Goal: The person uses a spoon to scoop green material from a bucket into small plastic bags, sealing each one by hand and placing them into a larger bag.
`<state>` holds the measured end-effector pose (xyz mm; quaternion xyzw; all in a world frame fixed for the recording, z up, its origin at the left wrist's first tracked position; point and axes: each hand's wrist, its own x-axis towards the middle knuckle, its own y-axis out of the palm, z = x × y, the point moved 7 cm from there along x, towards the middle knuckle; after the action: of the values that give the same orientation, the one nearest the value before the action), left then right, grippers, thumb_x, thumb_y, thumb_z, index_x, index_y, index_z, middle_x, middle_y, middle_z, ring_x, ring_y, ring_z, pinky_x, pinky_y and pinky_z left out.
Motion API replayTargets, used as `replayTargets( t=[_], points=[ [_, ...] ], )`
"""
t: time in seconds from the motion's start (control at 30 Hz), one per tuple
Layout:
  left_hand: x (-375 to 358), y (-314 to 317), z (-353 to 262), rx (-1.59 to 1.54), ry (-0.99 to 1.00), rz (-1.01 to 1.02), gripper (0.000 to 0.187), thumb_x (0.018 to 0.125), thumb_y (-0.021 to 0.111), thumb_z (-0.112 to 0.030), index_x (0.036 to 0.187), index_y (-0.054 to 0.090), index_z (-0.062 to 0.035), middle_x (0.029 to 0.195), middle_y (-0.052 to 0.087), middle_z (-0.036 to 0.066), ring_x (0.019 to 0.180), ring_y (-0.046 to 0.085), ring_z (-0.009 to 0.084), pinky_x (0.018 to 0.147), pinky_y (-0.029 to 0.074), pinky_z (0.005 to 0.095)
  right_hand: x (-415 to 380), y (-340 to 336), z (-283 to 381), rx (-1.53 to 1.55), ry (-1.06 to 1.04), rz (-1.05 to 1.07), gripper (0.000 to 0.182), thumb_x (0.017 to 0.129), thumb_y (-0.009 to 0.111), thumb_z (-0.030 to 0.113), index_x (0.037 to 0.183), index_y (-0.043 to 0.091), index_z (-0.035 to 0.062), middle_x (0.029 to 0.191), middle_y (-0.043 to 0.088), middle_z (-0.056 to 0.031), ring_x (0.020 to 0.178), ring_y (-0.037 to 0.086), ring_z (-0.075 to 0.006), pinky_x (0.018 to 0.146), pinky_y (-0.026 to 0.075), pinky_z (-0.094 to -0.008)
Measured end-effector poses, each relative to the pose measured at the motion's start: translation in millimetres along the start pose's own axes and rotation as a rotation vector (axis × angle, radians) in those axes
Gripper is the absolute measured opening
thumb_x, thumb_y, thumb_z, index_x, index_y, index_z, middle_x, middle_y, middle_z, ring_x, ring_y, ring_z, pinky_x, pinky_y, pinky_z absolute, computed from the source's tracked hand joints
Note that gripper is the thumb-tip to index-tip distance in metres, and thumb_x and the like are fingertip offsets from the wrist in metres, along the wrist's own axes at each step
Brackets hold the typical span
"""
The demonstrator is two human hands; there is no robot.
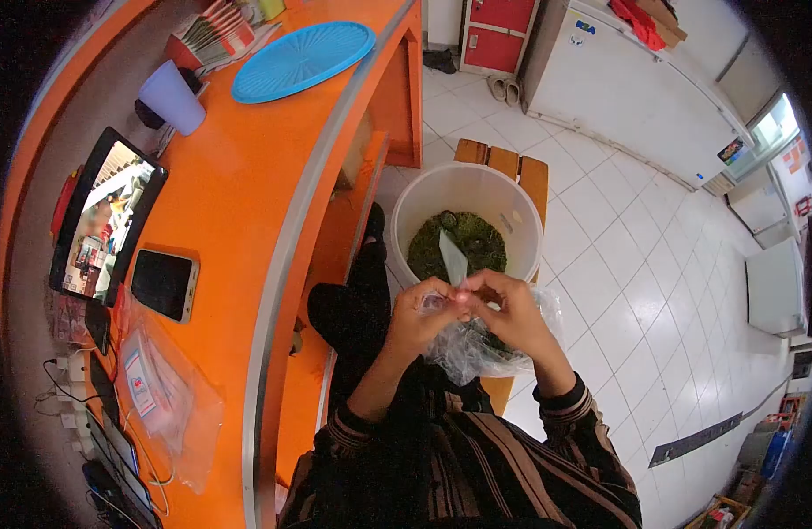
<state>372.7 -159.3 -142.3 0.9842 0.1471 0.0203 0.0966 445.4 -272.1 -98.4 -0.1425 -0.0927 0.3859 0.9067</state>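
My left hand (416, 322) and my right hand (516, 319) meet in front of me, fingertips pinched together at the near end of a small pale plastic bag (453, 258). The narrow bag points away from me, over a white plastic bucket (531, 207). Inside the bucket lies a dark green, finely chopped leafy mass (423, 247), with a small round dark item (448, 220) on it that I cannot make out. Below my hands, a crumpled clear plastic bag (463, 357) lies against the bucket's near side; its contents are mostly hidden.
The bucket stands on a wooden bench (534, 176). Along the left runs an orange counter (220, 176) carrying a blue lid (304, 62), a lilac cup (174, 99), a phone (164, 284), a lit screen (108, 220) and plastic packets (163, 388). A white chest freezer (626, 97) stands at the back right.
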Motion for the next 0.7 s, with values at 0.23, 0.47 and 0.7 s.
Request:
replayTargets(
  t=[0.23, 0.47, 0.7],
  points=[
    [-2, 6, 1, 0.218, -0.028, 0.094, 0.011, 0.085, 0.063, -0.011, 0.084, 0.057, -0.0016, 0.071, 0.062, 0.005, 0.063, 0.061, 0.0119, 0.048, 0.043, 0.0257, -4, 13, -10, -0.045, -0.003, 0.312, 0.012, 0.081, 0.058, 0.011, 0.086, 0.056, -0.0001, 0.075, 0.059, -0.0134, 0.068, 0.060, -0.0259, 0.062, 0.048, -0.0322],
    [-1, 11, -47, 0.720, 0.444, -0.172, 0.017, 0.077, 0.063, -0.012, 0.072, 0.051, -0.0004, 0.064, 0.049, 0.016, 0.061, 0.053, 0.0336, 0.056, 0.043, 0.0396, -4, 1, 27, -0.629, -0.255, -0.320, 0.015, 0.076, 0.062, 0.009, 0.085, 0.051, 0.0054, 0.081, 0.053, -0.0106, 0.070, 0.058, -0.0326, 0.058, 0.047, -0.0416],
    [1, 19, -32, 0.836, 0.331, 0.043, 0.028, 0.071, 0.072, -0.022, 0.084, 0.055, -0.0038, 0.084, 0.052, 0.012, 0.072, 0.059, 0.0317, 0.062, 0.050, 0.0390, 12, -25, -11, -0.198, 0.099, -0.294, 0.035, 0.073, 0.065, -0.003, 0.098, 0.044, 0.0072, 0.081, 0.052, -0.0078, 0.066, 0.058, -0.0180, 0.060, 0.047, -0.0324]
  ],
)
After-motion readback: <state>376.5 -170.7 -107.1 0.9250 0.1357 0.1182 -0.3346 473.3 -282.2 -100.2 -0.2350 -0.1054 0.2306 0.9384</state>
